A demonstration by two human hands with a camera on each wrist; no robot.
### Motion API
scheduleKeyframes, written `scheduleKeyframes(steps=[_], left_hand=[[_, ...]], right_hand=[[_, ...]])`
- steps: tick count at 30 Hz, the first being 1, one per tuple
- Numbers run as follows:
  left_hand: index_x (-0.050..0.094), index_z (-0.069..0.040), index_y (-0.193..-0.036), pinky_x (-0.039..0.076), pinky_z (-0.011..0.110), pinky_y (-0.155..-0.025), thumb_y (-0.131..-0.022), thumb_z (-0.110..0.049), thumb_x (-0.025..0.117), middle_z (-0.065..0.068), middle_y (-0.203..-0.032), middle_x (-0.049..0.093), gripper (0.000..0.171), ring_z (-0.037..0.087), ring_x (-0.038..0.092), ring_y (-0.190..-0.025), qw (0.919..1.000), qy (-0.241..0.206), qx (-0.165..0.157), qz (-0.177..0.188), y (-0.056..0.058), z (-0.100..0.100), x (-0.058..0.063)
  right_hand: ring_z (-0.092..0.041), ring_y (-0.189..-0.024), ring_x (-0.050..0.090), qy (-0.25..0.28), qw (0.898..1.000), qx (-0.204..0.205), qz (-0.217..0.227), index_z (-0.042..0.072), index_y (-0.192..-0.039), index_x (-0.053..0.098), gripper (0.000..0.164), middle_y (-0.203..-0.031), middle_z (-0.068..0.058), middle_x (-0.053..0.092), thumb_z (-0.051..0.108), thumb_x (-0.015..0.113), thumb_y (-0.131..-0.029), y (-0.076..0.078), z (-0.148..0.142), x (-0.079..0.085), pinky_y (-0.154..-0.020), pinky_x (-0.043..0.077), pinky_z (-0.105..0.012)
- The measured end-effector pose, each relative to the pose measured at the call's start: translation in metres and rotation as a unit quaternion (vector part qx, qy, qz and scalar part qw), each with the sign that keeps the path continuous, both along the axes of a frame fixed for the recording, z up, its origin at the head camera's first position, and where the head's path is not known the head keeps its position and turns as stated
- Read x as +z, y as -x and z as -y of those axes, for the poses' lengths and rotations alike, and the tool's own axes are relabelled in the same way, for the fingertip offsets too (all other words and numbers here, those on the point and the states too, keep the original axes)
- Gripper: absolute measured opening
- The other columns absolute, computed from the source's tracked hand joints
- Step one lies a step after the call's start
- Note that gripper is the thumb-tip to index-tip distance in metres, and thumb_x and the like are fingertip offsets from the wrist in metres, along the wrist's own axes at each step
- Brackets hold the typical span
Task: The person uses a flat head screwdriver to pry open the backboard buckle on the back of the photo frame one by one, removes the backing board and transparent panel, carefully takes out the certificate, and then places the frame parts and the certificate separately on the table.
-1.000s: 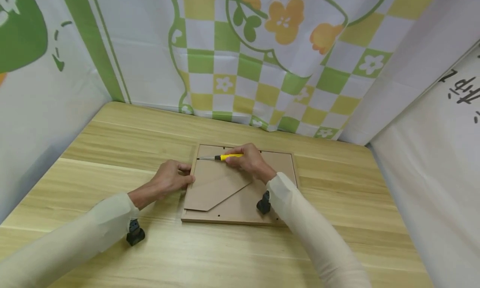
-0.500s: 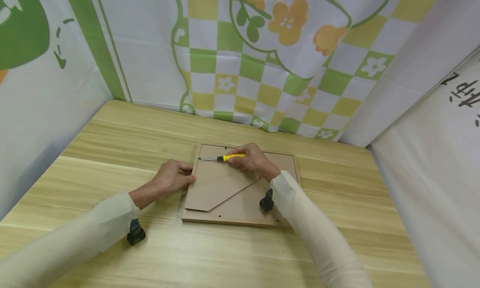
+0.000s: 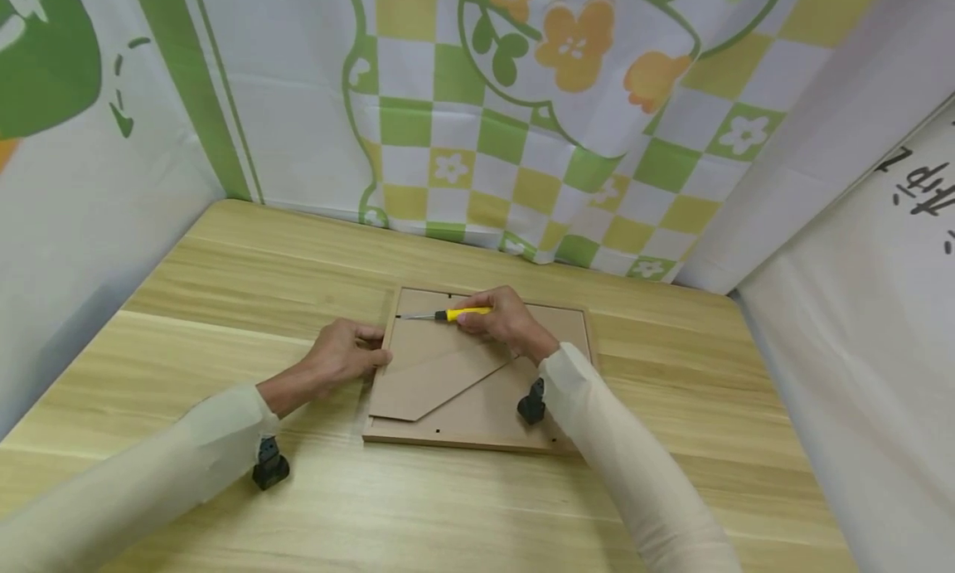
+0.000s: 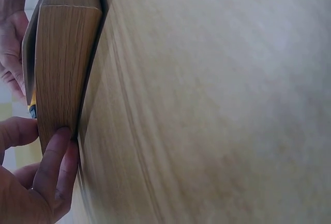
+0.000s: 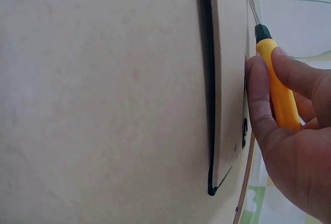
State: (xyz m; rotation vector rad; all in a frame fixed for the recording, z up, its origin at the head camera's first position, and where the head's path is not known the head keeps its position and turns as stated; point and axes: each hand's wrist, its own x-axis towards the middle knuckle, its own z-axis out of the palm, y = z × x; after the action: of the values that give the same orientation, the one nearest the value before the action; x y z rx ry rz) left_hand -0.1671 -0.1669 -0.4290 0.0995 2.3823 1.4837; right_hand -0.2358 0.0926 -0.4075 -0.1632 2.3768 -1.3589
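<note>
Right hand (image 3: 507,318): fingers curled round smooth yellow screwdriver (image 3: 468,313), slim metal shaft (image 3: 419,317) over brown board (image 3: 477,411) | left hand (image 3: 341,352): fingers pinching rim of wood-grained rectangular frame (image 3: 462,446) | frame flat on streaky bench (image 3: 336,515)

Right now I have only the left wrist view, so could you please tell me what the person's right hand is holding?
Observer: The right hand holds a yellow screwdriver by its handle.
Operator: Thank you; could you tell me where its tip is, please?
Observer: In the head view, it is at a small black tab by the left edge of the picture frame; whether they touch, I cannot tell.
Operator: I can also see a thin panel edge beside that hand; what shape is the panel, please?
Observer: It is a flap on the frame's back, with a slanted edge that runs up toward the right hand in the head view.
</note>
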Motion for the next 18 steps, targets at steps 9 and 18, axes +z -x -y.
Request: scheduleKeyframes(steps=[9,18], left_hand=[[0.054,0.009,-0.133,0.06,0.029,-0.074,-0.09,-0.006,0.066,0.026,-0.117,0.064,0.047,0.023,0.069,-0.096,1.0,-0.001,-0.004,-0.005,0.0009,0.0018,-0.0005],[0.065,0.003,-0.125,0.056,0.027,-0.074,-0.089,-0.009,0.067,0.02,-0.108,0.07,0.038,0.02,0.067,-0.091,0.9983,0.035,-0.023,-0.04,0.0011,0.0035,-0.0004]], right_hand=[[-0.016,-0.103,0.067,-0.011,1.0,-0.006,-0.006,0.008,-0.11,0.076,0.023,-0.14,-0.012,0.057,0.011,0.073,-0.087,0.001,0.0059,-0.0027,-0.077,0.057,-0.021],[-0.022,-0.121,0.055,-0.001,0.999,0.007,-0.036,0.009,-0.109,0.076,0.022,-0.134,-0.01,0.062,0.015,0.074,-0.088,0.0029,0.0067,-0.0098,-0.096,0.048,-0.028]])
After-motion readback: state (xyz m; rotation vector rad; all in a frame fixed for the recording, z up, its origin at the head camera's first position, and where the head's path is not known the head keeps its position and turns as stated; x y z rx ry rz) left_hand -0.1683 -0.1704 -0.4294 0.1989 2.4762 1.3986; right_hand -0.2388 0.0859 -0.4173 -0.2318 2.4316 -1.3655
